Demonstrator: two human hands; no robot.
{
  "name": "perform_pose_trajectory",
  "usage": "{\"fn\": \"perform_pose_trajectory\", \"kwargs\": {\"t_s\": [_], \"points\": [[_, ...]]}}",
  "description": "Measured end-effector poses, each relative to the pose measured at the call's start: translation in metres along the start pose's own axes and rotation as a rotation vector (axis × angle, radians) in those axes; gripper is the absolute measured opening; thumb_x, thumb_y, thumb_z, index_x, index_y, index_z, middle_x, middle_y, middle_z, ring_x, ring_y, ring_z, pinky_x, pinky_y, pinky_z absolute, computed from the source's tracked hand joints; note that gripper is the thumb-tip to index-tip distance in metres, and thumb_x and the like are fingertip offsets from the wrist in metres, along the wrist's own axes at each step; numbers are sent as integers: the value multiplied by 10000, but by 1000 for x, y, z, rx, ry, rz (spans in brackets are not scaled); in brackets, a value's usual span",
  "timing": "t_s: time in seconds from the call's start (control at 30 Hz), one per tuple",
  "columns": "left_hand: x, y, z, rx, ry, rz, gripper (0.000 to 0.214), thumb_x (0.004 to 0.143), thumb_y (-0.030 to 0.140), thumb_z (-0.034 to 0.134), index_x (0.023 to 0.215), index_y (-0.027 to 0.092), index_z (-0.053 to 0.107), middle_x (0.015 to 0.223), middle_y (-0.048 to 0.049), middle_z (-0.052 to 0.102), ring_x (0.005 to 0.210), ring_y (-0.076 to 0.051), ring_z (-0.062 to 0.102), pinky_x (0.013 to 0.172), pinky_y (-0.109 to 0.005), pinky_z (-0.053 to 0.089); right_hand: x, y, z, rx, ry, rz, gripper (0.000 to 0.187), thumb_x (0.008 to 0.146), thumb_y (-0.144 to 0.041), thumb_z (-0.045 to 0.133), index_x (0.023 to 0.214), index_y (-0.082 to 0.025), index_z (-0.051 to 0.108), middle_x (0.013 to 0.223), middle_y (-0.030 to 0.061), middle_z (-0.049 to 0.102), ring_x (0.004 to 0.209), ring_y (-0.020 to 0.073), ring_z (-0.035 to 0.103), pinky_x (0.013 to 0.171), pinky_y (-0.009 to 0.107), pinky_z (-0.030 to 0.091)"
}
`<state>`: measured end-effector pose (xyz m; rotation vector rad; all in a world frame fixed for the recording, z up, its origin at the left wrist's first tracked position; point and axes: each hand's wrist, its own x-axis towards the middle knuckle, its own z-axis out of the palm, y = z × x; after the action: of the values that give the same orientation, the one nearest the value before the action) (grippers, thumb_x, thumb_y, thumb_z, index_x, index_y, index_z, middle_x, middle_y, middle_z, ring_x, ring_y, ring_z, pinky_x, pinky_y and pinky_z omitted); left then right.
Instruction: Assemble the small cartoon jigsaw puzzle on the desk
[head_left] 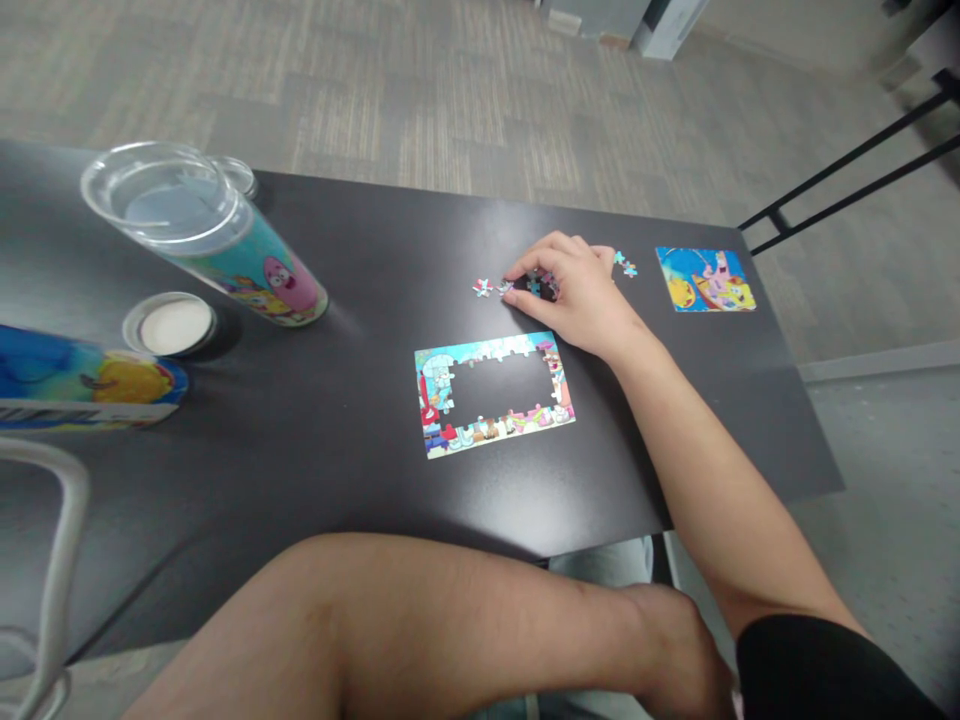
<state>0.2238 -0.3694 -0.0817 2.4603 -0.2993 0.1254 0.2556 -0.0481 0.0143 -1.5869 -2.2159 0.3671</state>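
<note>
My right hand rests on the black table, its fingers curled down over a small cluster of loose puzzle pieces; the fingertips press on them. Just in front of the hand lies a partly built cartoon puzzle, a finished border with a bare middle. More loose pieces lie right of the hand. My left forearm crosses the bottom of the view. My left hand is tucked below my right elbow, off the table's near edge, and its fingers are hidden.
A small cartoon picture card lies at the table's right end. A clear open-topped tube with cartoon print lies tilted at the left, with a round white lid and a blue cartoon box near it. Black chair legs stand far right.
</note>
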Motion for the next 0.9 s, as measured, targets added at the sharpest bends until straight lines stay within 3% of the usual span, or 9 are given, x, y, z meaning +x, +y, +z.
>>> {"fn": "perform_pose_trajectory", "kwargs": {"t_s": [0.1,0.23,0.37,0.57,0.7,0.9], "points": [[3,3,2,-134,-128,225,501,983,236,858,532,316,656,992,16,915,811,-136,808,426,-240,163,-1,-1,-2,-5,-11,-16,238,1185,-349,832,1402,-367,928,1522,100,852,1500,451,736,1275,674,429],[3,3,2,-172,-152,231,574,1038,185,740,516,259,512,954,-28,880,826,-166,812,424,-280,209,-1,-2,-3,-9,-27,-18,196,1200,-356,818,1354,-370,939,1508,104,846,1485,446,741,1267,677,442],[1,0,-1,-188,-147,236,624,1064,225,724,504,246,449,891,-57,835,780,-171,782,456,-300,257,0,-1,-1,-3,-3,-4,99,1173,-350,859,1255,-330,910,1453,116,854,1429,437,763,1248,668,464],[7,-1,12,-290,-66,292,550,982,203,777,487,288,552,779,-33,780,695,-174,739,485,-280,307,1,2,-1,30,-10,-14,94,1124,-307,911,1206,-305,865,1380,115,872,1376,415,795,1241,654,495],[13,8,28,-193,-52,215,609,909,168,827,416,285,488,711,-1,707,653,-209,722,449,-269,244,2,5,1,103,-2,-20,162,1070,-314,952,1176,-295,831,1193,61,884,1115,338,815,1218,638,537],[16,6,33,-187,-46,237,513,933,175,809,485,325,609,875,-9,861,715,-175,768,434,-299,238,-1,1,1,463,-42,-64,234,1080,-498,949,1110,-297,836,1069,45,889,969,286,801,1027,533,664]]}}
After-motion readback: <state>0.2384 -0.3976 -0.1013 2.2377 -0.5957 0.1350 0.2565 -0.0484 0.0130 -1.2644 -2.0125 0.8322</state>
